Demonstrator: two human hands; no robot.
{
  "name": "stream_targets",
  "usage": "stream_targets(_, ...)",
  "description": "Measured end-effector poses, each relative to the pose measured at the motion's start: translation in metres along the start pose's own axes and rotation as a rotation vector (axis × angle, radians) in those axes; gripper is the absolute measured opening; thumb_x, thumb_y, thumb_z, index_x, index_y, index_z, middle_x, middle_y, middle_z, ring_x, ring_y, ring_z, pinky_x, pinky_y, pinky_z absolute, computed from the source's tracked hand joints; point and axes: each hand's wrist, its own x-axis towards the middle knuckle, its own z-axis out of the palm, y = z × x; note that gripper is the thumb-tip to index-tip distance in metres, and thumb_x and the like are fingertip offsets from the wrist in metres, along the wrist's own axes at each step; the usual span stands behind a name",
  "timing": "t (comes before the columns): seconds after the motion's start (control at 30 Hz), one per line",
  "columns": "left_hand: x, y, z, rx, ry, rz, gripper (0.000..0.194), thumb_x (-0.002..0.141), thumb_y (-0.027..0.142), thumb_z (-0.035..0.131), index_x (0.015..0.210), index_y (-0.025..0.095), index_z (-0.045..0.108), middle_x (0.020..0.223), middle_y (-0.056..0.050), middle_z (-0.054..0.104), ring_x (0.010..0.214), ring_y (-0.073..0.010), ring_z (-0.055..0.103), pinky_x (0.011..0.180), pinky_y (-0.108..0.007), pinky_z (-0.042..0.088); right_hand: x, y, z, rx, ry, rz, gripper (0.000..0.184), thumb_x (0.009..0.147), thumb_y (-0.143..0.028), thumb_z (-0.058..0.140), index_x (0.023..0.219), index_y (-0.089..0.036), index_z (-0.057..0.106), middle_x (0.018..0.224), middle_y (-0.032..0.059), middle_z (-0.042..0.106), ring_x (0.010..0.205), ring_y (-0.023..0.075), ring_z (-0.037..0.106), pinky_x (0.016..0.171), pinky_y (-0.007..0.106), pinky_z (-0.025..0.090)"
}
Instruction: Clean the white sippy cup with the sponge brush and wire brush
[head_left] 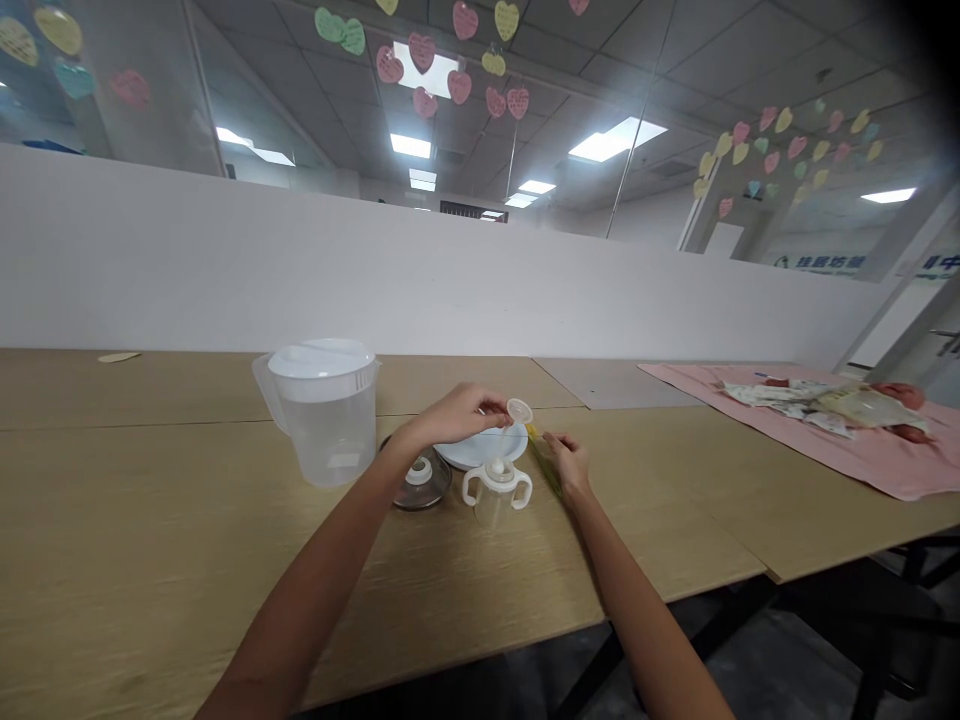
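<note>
My left hand (459,412) is closed in a pinch on a small clear scoop (518,411), held above a white plate (480,447). My right hand (568,462) rests on the wooden table (187,540) with its fingers closed around a yellowish-green packet (541,458). In front of the plate stands a small clear two-handled cup with a white lid (496,488). A round glass lid with a white knob (421,480) lies left of the cup. A clear plastic jug with a white lid (324,410) stands further left.
A white partition wall (375,270) runs along the table's far edge. At the right, a pink cloth (847,440) carries a baby doll and printed fabric (840,405). A grey mat (607,382) lies beside it. The table's front edge drops off at the right, over dark legs.
</note>
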Motion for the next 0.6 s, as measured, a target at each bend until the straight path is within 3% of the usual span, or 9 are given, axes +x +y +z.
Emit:
stream_targets(0.2, 0.001, -0.014, 0.001, 0.167, -0.198, -0.045, 0.020, 0.072, 0.025, 0.052, 0.083, 0.017, 0.067, 0.082, -0.001, 0.068, 0.075, -0.0136, 0.058, 0.063, -0.019, 0.040, -0.002, -0.002, -0.001, -0.010, -0.011, 0.001, 0.022, 0.055, -0.035, 0.066, 0.058, -0.014, 0.061, 0.055, -0.0018, 0.054, 0.054, 0.0095, 0.045, 0.053, 0.023, 0.035)
stream_targets(0.3, 0.000, -0.017, 0.000, 0.270, -0.159, -0.131, 0.025, 0.070, 0.022, 0.053, 0.091, 0.018, 0.066, 0.092, -0.004, 0.067, 0.080, -0.0150, 0.059, 0.066, -0.020, 0.041, -0.003, -0.003, 0.000, -0.006, -0.026, 0.001, 0.022, 0.056, -0.036, 0.065, 0.059, -0.014, 0.060, 0.055, -0.0015, 0.054, 0.054, 0.0098, 0.045, 0.053, 0.023, 0.035)
stream_targets(0.4, -0.002, -0.018, -0.004, 0.523, -0.099, -0.322, 0.022, 0.070, 0.019, 0.052, 0.085, 0.017, 0.067, 0.088, -0.008, 0.068, 0.076, -0.0173, 0.060, 0.064, -0.023, 0.042, -0.003, -0.003, 0.000, -0.008, -0.037, -0.002, 0.024, 0.056, -0.038, 0.065, 0.062, -0.014, 0.062, 0.057, -0.0009, 0.056, 0.055, 0.0104, 0.046, 0.054, 0.023, 0.036)
stream_targets(0.5, -0.003, -0.025, -0.008, 0.726, -0.159, -0.567, 0.016, 0.063, 0.019, 0.059, 0.076, 0.015, 0.068, 0.085, -0.012, 0.068, 0.075, -0.0204, 0.061, 0.062, -0.025, 0.043, -0.004, -0.002, 0.001, -0.014, -0.061, -0.015, 0.027, 0.055, -0.040, 0.066, 0.063, -0.014, 0.063, 0.059, -0.0006, 0.057, 0.057, 0.0113, 0.048, 0.056, 0.024, 0.037)
stream_targets(0.6, -0.004, -0.040, -0.009, 0.753, -0.237, -0.716, 0.009, 0.054, 0.021, 0.068, 0.060, 0.014, 0.066, 0.072, -0.012, 0.068, 0.070, -0.0225, 0.062, 0.061, -0.027, 0.045, -0.004, -0.001, 0.002, -0.036, -0.099, -0.044, 0.031, 0.055, -0.043, 0.066, 0.065, -0.014, 0.063, 0.062, 0.0000, 0.060, 0.060, 0.0122, 0.050, 0.059, 0.024, 0.038)
